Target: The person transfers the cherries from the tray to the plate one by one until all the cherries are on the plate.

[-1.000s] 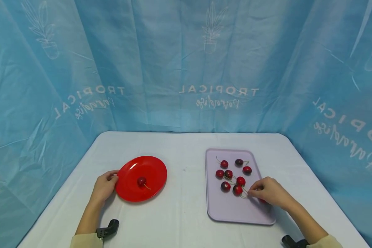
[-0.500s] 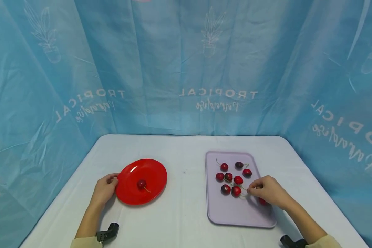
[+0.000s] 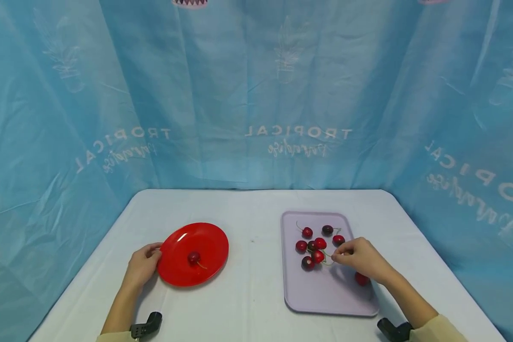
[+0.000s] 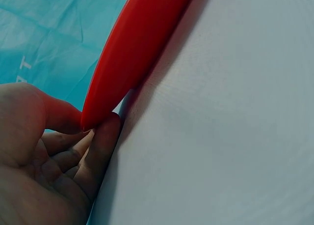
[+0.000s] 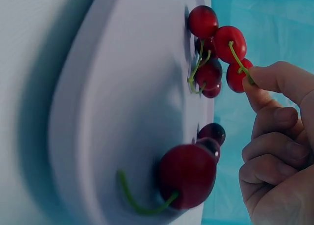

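left hand (image 3: 141,268) grips red plate (image 3: 175,270) by its rim (image 4: 104,63) — dark cherry (image 3: 194,258) aboard; right hand (image 3: 363,259), well apart, pinches bright cherry (image 5: 226,36) by its stem (image 5: 239,61) — over lilac tray (image 3: 312,294)

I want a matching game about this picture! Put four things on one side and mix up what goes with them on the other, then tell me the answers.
Things:
1. left hand
2. plate
3. right hand
4. tray

Matches:
A. pinching a green stem
B. pale purple, with many cherries on it
C. holding the plate's edge
D. bright red, with just one cherry on it

Right pairs: 1-C, 2-D, 3-A, 4-B
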Motion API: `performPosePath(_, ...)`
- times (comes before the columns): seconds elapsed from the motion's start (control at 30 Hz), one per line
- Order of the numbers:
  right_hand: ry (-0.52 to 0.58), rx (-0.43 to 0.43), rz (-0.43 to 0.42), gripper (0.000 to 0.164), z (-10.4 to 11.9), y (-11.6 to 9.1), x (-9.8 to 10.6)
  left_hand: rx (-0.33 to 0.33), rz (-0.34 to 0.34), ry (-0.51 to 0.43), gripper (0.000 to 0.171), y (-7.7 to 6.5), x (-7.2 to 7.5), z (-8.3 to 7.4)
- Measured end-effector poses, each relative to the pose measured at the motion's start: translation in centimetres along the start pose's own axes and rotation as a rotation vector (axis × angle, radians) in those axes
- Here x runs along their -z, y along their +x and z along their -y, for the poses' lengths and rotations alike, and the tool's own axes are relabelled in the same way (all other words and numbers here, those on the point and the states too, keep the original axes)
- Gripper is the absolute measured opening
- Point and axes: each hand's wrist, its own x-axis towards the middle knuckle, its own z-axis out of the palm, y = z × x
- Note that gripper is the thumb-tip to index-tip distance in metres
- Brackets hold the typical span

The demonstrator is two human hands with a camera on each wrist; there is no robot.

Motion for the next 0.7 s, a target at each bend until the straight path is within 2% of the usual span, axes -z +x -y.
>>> performPosePath(0.17, 0.019, 0.024, 0.014, 0.016, 0.6, 0.9, -0.5, 0.013, -0.008, -0.007, 0.041, -0.3, 0.1, 0.1)
performPosePath(0.4, 0.032, 0.049, 0.029, 0.015, 1.7, 1.2, -0.4, -0.015, -0.010, -0.007, 0.041, -0.2, 0.1, 0.0)
performPosePath(0.7, 0.034, 0.104, 0.053, 0.014, 2.8, 2.0, -0.6, -0.012, -0.012, -0.006, 0.040, 0.0, 0.0, 0.0)
